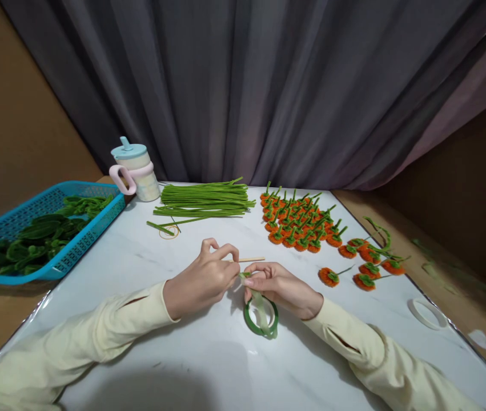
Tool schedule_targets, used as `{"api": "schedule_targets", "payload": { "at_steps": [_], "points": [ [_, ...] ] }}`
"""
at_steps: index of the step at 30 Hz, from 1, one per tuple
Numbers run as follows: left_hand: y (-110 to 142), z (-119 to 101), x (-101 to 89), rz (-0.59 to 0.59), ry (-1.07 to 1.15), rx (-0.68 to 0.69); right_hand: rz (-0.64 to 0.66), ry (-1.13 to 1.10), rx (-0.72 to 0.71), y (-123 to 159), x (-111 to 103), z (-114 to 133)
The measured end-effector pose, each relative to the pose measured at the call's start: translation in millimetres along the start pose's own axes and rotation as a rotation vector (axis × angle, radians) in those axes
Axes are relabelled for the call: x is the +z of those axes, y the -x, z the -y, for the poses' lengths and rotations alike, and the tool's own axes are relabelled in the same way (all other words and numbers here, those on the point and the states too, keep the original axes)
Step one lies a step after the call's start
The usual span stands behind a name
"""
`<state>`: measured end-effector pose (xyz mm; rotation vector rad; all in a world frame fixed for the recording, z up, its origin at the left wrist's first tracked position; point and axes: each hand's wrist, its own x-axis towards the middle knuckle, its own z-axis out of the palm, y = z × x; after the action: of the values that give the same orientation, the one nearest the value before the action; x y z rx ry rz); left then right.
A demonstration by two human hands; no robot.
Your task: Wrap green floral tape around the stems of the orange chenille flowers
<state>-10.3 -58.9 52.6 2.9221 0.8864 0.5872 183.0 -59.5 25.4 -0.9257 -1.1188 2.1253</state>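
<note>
My left hand (208,277) is closed in a pinch, its fingertips meeting those of my right hand; what lies inside them is hidden. Between the two hands a small green piece (245,274) shows, partly covered by pale tape. The thumb and fingers of my right hand (283,286) grip a strip of pale green floral tape (261,308). That strip runs down to a green tape roll (248,323) on the table just below. A thin wooden stick (253,260) sticks out behind the left fingers; I cannot tell whether it is held or lying there.
Green pipe cleaners (204,198) lie stacked at the back, near a rubber band (169,231). Many orange pompom pieces with green stems (296,222) stand at the right. A blue basket (65,260) of green leaves and a lidded cup (146,185) are left. A white ring (428,314) lies far right.
</note>
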Motion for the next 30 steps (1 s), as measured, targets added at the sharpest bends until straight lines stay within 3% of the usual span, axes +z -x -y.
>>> {"api": "schedule_targets", "payload": {
  "at_steps": [4, 11, 19, 21, 24, 27, 30],
  "points": [
    [-2, -1, -3.6, 0.003, 0.131, -0.059, 0.024, 0.013, -0.011, 0, 0, -2],
    [-6, 0, -7.1, 0.151, 0.405, -0.222, 0.033, 0.312, -0.143, 6, -3, 9],
    [-10, 0, -13.7, 0.266, 0.6, -0.183, 0.052, 0.666, -0.268, 12, -6, 16],
    [-10, 1, -13.7, 0.268, 0.641, -0.179, 0.053, 0.826, -0.376, 14, -6, 17],
    [-10, 6, -13.2, 0.307, 0.832, -0.253, 0.059, 1.123, -0.677, 18, -5, 17],
    [-12, 11, -13.4, 0.443, 1.069, -0.366, 0.112, 1.413, -1.012, 20, -5, 14],
    [-14, 11, -14.6, 0.524, 1.021, -0.345, 0.142, 1.634, -1.203, 18, -7, 8]
  ]
}}
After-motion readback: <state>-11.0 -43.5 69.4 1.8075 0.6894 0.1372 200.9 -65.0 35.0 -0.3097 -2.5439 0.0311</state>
